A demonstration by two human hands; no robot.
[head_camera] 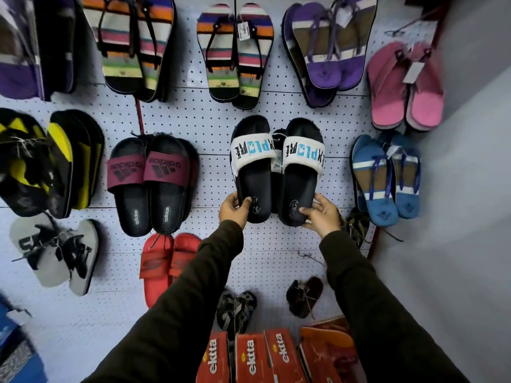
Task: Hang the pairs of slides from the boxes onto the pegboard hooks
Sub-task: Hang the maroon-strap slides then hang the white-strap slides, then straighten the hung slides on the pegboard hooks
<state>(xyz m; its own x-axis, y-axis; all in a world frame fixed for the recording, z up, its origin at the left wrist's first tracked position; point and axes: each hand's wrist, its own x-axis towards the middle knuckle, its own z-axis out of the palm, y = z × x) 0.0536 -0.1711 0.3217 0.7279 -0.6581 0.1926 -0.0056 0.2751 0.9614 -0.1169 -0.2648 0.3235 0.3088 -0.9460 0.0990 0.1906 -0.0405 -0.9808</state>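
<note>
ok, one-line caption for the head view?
Both hands, left hand and right hand, hold black slides with white straps against the pegboard.

Black slides (276, 172) with white straps; red boxes (257, 357); white pegboard (193, 117).

Hook behind black slides (276, 172) hidden; boxes (257, 357) cropped.
</note>
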